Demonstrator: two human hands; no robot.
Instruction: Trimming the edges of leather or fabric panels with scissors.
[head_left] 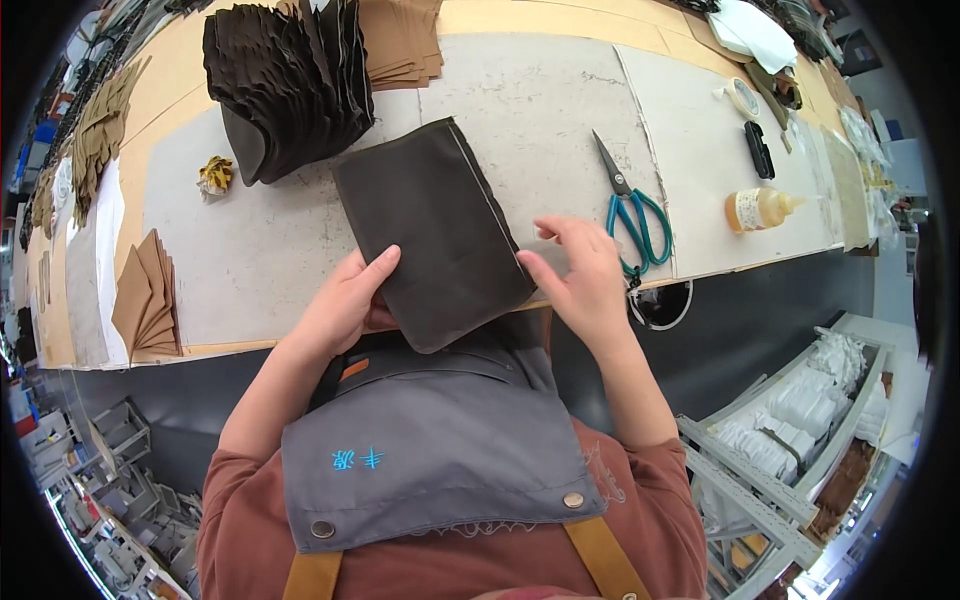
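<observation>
A dark brown, flat, pouch-like panel [430, 230] with a pale line along its right side is tilted over the table's front edge. My left hand [350, 300] grips its lower left side, thumb on top and fingers underneath. At the panel's right edge is my right hand [580, 270], thumb and fingers apart; the thumb tip meets or nearly meets that edge. Beyond the panel, to the left, stands a thick stack of similar dark pieces [285, 90]. Scissors with teal handles [635, 215] lie to the right of my right hand, blades pointing away.
Brown card-like pieces [150, 295] fan out at the table's left front, near a yellow-and-white crumpled bundle [215, 176]. Tan sheets [402, 45] lie behind the dark stack. Toward the right are an amber glue bottle [762, 210], a black object [758, 150] and a tape roll [742, 98].
</observation>
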